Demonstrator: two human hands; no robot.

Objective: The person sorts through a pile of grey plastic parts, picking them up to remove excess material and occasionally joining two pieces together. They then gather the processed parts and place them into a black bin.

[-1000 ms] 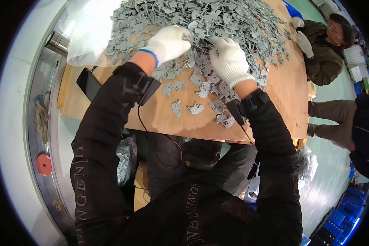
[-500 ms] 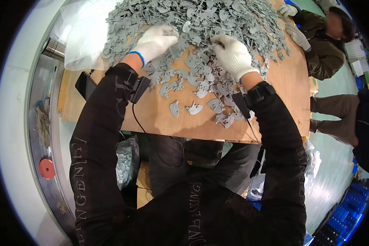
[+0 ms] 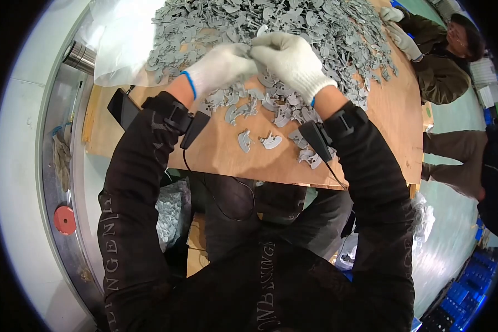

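Both my hands wear white knitted gloves and meet over the near edge of a large heap of small grey curved parts [image 3: 337,33]. My left hand [image 3: 222,65], blurred by motion, has its fingers curled in. Against its fingertips, my right hand [image 3: 288,58] pinches with thumb and fingers. What the two hold between them is hidden by the gloves. Below them lie loose grey parts [image 3: 270,140] on the wooden tabletop [image 3: 216,157], some single, some clustered.
Left of the heap lie a clear plastic bag [image 3: 119,52] and a black phone [image 3: 123,108]. A metal cylinder [image 3: 79,57] stands beyond the table's left side. A co-worker's gloved hands [image 3: 403,40] rest at the right edge. Another person's legs [image 3: 454,157] show farther right.
My hands were apart over the heap and have come together, the right moving left and the left moving right. The view has shifted slightly.
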